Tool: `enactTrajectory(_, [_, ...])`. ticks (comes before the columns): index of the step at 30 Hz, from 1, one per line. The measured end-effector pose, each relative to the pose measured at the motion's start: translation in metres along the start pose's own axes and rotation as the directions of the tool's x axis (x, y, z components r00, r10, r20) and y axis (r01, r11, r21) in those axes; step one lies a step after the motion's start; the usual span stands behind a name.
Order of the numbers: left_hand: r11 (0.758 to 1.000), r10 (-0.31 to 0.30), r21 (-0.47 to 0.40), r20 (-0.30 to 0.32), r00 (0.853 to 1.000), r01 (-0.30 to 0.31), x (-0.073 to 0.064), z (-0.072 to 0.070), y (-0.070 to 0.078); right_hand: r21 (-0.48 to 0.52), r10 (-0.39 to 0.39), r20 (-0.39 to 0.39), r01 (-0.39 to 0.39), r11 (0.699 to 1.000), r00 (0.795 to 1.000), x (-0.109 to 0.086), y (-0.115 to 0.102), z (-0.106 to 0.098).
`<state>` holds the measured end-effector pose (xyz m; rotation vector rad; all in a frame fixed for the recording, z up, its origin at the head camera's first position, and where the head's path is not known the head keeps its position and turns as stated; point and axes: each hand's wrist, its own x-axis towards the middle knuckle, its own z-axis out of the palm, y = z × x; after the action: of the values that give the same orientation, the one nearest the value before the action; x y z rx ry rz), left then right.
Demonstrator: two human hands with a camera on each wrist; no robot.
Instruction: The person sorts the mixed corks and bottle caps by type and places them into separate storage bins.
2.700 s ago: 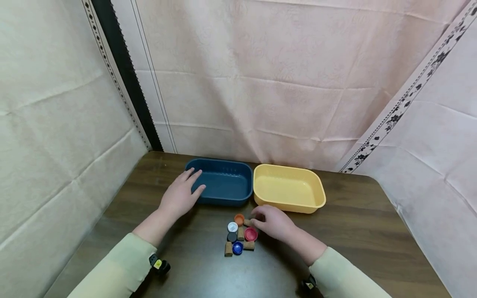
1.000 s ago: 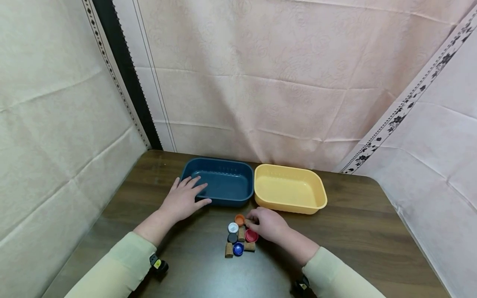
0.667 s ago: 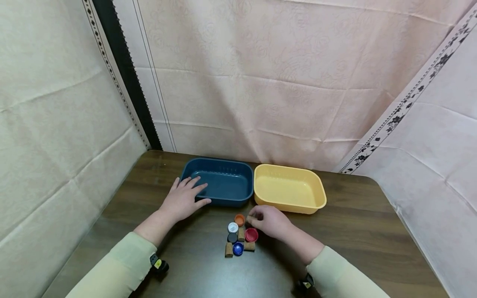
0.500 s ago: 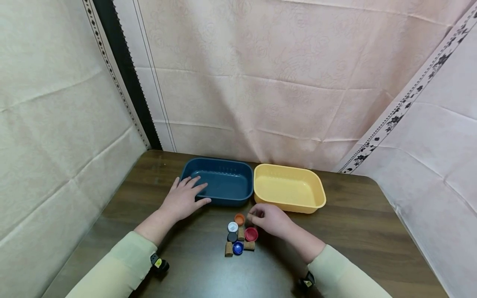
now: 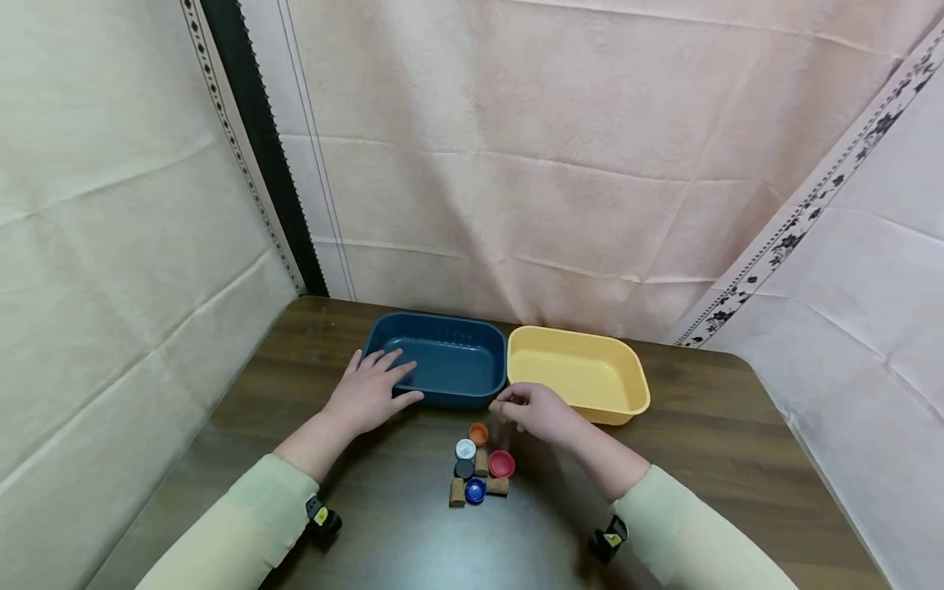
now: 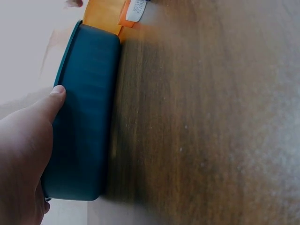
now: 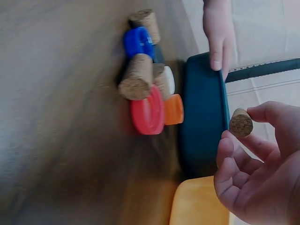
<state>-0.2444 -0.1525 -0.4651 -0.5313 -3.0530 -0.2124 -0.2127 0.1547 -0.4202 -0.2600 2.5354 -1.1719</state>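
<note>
My right hand (image 5: 542,412) pinches a cork (image 7: 241,123) between thumb and fingertips. It is raised off the table, close to where the two bins meet. My left hand (image 5: 367,395) rests with spread, straight fingers over the front left rim of the dark blue bin (image 5: 450,401); in the left wrist view its thumb (image 6: 58,92) lies at the rim. In front of the bins sits a group of bottle caps: orange (image 5: 478,433), white (image 5: 465,449), black (image 5: 464,469), red (image 5: 501,464) and blue (image 5: 475,491). Three corks lie among them, one at the lower right (image 5: 497,487).
A yellow bin (image 5: 583,373) stands right beside the blue one, near the table's back edge. Both are on a dark wooden table (image 5: 708,459). Pale cloth (image 5: 575,164) hangs behind and at both sides.
My right hand has taken hold of the cork beside the orange cap and lifted it away toward the bins. My left hand slid slightly down the blue bin's rim earlier, then stayed.
</note>
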Motion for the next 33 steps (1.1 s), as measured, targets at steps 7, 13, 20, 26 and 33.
enactTrajectory(7, [1.0,0.004,-0.007,0.005,1.0,-0.004,0.001,0.0,0.004,0.08,0.057,0.031,-0.06,0.995,0.998,0.013,-0.007,-0.011])
enactTrajectory(13, [1.0,0.004,-0.002,0.028,1.0,-0.004,0.001,0.0,0.004,0.164,0.105,0.058,-0.113,0.98,0.993,0.023,-0.018,-0.018])
enactTrajectory(20, [1.0,0.0,0.004,0.045,0.999,-0.001,0.0,-0.003,0.002,0.212,0.117,0.085,-0.132,0.968,0.99,0.041,-0.028,-0.022])
enactTrajectory(26, [1.0,0.005,0.002,0.049,0.999,-0.005,0.001,-0.005,0.0,0.173,0.092,0.089,-0.107,0.979,0.992,0.057,-0.042,-0.017])
enactTrajectory(33, [1.0,0.009,-0.004,0.051,0.999,-0.009,0.001,-0.006,0.001,0.212,0.086,0.093,-0.104,0.972,0.992,0.082,-0.06,-0.011])
